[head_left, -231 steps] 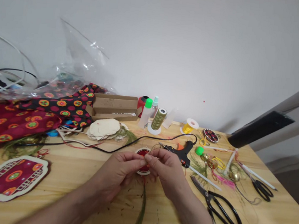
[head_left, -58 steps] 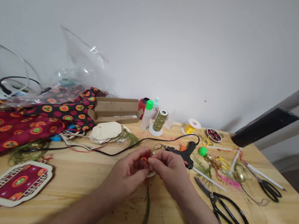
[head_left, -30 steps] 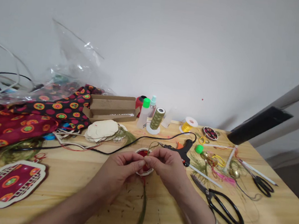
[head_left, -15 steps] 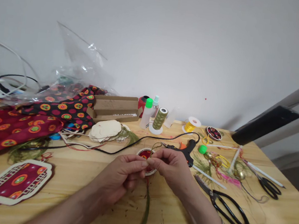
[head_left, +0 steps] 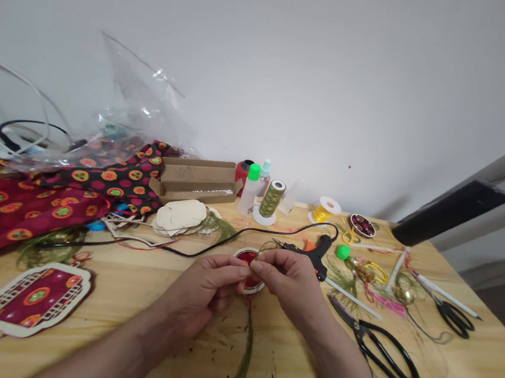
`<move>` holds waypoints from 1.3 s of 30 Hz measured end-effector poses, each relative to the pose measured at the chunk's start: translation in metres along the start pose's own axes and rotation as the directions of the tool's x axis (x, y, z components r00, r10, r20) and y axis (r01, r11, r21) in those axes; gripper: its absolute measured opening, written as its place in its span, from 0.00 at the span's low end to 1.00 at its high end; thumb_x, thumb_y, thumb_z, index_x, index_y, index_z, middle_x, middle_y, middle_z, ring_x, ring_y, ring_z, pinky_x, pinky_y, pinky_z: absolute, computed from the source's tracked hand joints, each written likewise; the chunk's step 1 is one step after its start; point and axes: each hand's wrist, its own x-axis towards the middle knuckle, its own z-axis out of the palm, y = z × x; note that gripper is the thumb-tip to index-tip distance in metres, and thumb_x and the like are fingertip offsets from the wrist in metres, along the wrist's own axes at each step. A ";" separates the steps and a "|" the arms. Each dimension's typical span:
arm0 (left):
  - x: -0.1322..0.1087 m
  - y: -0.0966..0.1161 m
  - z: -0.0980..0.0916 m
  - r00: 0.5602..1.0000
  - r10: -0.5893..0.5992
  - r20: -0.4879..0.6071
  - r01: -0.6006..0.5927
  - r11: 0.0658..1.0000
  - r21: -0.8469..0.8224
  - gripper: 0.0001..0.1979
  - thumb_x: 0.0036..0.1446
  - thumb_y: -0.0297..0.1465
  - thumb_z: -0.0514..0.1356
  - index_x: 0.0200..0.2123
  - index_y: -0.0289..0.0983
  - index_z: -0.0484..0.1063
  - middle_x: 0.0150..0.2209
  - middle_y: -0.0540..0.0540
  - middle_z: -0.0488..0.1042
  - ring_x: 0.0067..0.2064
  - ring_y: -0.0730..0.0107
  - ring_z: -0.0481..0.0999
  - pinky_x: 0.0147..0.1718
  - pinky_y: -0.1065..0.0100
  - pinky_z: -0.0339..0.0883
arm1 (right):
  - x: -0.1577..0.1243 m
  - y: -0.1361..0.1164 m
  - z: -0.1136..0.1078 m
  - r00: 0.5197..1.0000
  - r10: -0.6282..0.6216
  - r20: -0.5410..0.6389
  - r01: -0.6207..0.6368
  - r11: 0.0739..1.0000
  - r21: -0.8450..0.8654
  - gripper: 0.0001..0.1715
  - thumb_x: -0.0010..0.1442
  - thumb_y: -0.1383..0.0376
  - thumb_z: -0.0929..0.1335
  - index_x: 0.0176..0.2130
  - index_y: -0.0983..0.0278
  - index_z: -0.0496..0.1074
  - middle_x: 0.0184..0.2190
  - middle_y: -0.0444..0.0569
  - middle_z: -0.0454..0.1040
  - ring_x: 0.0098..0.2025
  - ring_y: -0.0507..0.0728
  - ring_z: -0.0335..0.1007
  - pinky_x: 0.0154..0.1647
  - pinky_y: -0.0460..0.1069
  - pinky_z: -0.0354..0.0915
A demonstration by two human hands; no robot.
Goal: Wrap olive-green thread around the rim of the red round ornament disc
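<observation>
My left hand [head_left: 213,281] and my right hand [head_left: 288,277] meet fingertip to fingertip over a small round ornament [head_left: 254,282] with a dark red patterned centre and a pale rim. Both are closed in a pinch on a thin olive-green cord [head_left: 268,246], whose loop shows above my right fingers; the exact pinch point is mostly hidden. A green tassel [head_left: 244,350] trails from the ornament's lower side toward me. Beyond my right hand lies a black glue gun [head_left: 317,256], and large black-handled scissors [head_left: 371,346] rest beside my right forearm.
At left lie a lantern-shaped ornament [head_left: 37,299] and patterned cloth [head_left: 28,216]. Along the wall stand a cardboard box [head_left: 198,189], a green-capped bottle [head_left: 249,194], a green thread spool [head_left: 272,200] and a yellow spool [head_left: 323,211]. Small scissors [head_left: 451,315] lie at right; a black cable [head_left: 210,248] crosses the table.
The view has shifted slightly. My hands stay pinched together over the round ornament, with only slight movement of the fingers and less of the cord showing between them.
</observation>
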 end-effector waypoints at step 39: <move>0.009 -0.007 -0.009 1.000 0.026 -0.010 -0.028 0.958 -0.285 0.05 0.47 0.25 0.61 0.22 0.32 0.70 0.19 0.52 0.70 0.16 0.86 0.60 0.13 0.82 0.47 | -0.021 0.016 0.009 0.623 -0.505 0.597 0.683 -0.022 -0.730 0.09 0.55 0.76 0.60 0.27 0.66 0.66 0.24 0.47 0.68 0.25 0.53 0.59 0.24 0.49 0.51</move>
